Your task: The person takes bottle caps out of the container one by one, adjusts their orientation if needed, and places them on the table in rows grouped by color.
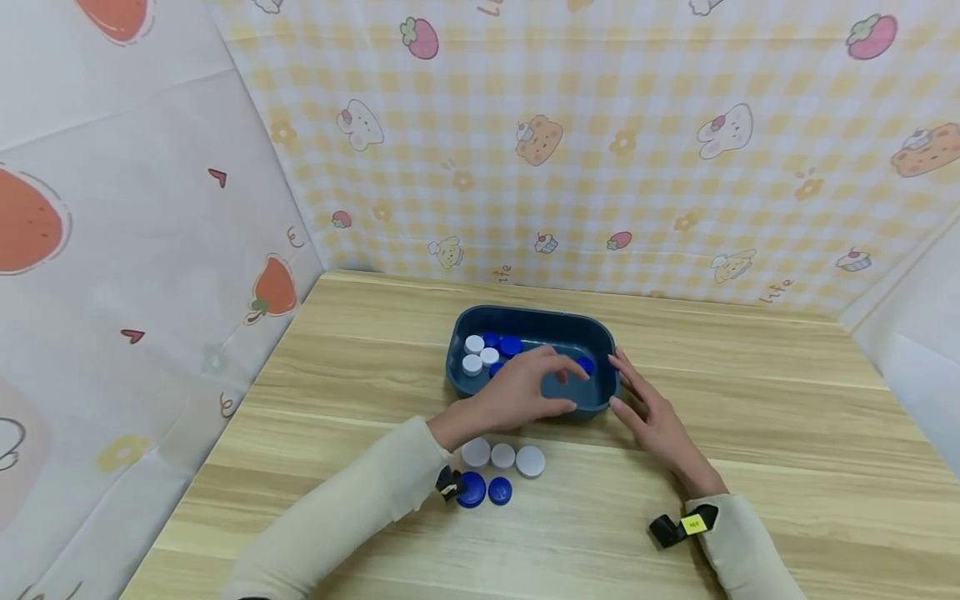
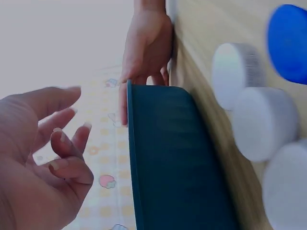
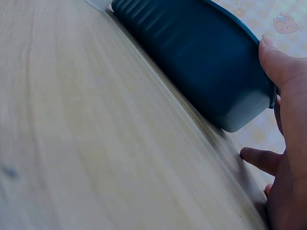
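A dark teal box (image 1: 534,312) stands on the table with several white caps (image 1: 472,364) and blue caps (image 1: 511,346) in it. Over the box my left hand (image 1: 517,390) hovers, thumb and fingers apart with nothing between them; in the left wrist view its fingers (image 2: 72,170) are loosely bent. It hides part of the inside. At the box's right end my right hand (image 1: 658,425) touches the rim with fairly straight thumb and fingertips. The right wrist view shows that thumb (image 3: 276,60) against the rim.
In front of the box lie three white caps, one being the white cap (image 1: 530,461) on the right, and two blue caps, including a smaller blue cap (image 1: 500,491). A patterned cloth (image 1: 570,183) hangs behind the wooden table (image 1: 750,400).
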Available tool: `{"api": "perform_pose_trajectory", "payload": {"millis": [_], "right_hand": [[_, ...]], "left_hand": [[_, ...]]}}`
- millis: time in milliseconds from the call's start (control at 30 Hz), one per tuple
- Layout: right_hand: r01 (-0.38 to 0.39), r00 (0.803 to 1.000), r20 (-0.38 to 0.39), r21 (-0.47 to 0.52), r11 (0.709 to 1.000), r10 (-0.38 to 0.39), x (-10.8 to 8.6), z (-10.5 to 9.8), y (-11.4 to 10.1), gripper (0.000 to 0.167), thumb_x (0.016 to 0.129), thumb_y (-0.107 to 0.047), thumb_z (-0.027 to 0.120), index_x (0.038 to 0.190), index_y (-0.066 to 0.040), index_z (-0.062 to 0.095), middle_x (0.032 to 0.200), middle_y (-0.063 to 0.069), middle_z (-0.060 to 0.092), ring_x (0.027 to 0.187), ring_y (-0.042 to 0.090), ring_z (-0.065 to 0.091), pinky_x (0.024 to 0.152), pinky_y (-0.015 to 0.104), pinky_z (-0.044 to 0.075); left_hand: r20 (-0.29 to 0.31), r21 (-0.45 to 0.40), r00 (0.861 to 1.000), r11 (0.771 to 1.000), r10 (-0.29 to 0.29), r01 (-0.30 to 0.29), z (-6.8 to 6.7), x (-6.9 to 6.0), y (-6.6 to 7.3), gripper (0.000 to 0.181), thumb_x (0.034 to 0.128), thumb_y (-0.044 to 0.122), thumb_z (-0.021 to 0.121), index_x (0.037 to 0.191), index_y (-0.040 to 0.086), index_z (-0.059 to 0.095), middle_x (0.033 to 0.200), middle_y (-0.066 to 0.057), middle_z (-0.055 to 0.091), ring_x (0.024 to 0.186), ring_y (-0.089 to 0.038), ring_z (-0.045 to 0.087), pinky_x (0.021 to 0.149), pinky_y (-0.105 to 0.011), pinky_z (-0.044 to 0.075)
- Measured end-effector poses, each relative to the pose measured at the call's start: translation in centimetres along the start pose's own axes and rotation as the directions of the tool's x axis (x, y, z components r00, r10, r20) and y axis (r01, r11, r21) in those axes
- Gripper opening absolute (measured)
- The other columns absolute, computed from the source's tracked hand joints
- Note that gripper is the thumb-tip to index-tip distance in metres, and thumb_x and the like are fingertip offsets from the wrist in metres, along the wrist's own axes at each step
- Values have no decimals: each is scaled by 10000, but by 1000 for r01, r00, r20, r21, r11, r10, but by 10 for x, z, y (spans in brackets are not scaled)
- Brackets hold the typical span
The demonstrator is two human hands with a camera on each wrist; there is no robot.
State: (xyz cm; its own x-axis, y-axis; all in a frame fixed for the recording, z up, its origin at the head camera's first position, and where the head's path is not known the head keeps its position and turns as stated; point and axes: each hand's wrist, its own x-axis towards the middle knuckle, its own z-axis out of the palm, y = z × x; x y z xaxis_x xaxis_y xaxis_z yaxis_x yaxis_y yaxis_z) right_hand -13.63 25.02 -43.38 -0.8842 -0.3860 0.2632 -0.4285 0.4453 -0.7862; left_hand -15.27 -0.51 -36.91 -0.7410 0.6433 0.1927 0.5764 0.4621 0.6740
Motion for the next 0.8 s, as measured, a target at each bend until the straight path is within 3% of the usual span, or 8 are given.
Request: {"api": "perform_pose_trajectory", "payload": {"millis": [100, 200, 367, 500, 600, 800], "right_hand": [[2, 1000, 2, 8, 1000, -2, 0, -1, -1, 547, 982, -34, 504, 1487, -19, 292, 1565, 167, 172, 1307, 456, 355, 954, 568, 365], [3, 1000, 8, 3, 1000, -3, 0, -1, -2, 548, 985, -39, 500, 1490, -27, 289, 1565, 169, 167, 1310, 457, 350, 957, 556, 360], [1, 1000, 7, -2, 1000, -1, 0, -1, -3, 549, 987, -48, 500, 1494, -42, 290, 1568, 159, 166, 1317, 446, 345, 968, 535, 353], [-3, 1000, 3, -14, 1000, 3, -1, 0, -3, 550, 985, -50, 507, 1492, -37, 294, 1567, 151, 176, 1312, 432, 361, 989, 383, 374], [0, 1000, 5, -19, 1000, 0, -1, 1, -1, 552, 981, -48, 513, 1489, -27, 296, 1565, 154, 182, 1307, 426, 373, 973, 271, 357], [5, 1000, -1, -28, 1000, -5, 0, 0, -2, 557, 977, -34, 514, 1489, -28, 296, 1563, 154, 187, 1302, 419, 385, 980, 362, 370]], "left_hand": [[-49, -80, 995, 993, -88, 84, 1, 15, -1, 348, 854, 217, 743, 1185, 175, 648, 996, -29, 604, 863, -116, 531, 700, -207, 447], [-86, -157, 980, 974, -179, 164, 3, 29, -4, 329, 852, 201, 745, 1165, 158, 652, 947, -1, 594, 894, -159, 536, 708, -224, 446], [-118, -242, 949, 935, -292, 257, 13, 50, -12, 297, 849, 182, 747, 1132, 140, 666, 898, 33, 581, 884, -173, 544, 675, -240, 447], [-116, -311, 917, 891, -381, 330, 20, 63, -17, 271, 834, 134, 755, 1094, 121, 679, 843, 21, 590, 756, -155, 542, 609, -245, 435], [-114, -317, 899, 873, -423, 371, 25, 71, -19, 264, 815, 89, 763, 1066, 105, 683, 798, 12, 587, 690, -148, 538, 573, -240, 430], [-91, -326, 884, 853, -458, 408, 31, 81, -23, 261, 791, 42, 773, 1032, 107, 698, 793, -1, 577, 667, -140, 529, 550, -232, 428]]}}
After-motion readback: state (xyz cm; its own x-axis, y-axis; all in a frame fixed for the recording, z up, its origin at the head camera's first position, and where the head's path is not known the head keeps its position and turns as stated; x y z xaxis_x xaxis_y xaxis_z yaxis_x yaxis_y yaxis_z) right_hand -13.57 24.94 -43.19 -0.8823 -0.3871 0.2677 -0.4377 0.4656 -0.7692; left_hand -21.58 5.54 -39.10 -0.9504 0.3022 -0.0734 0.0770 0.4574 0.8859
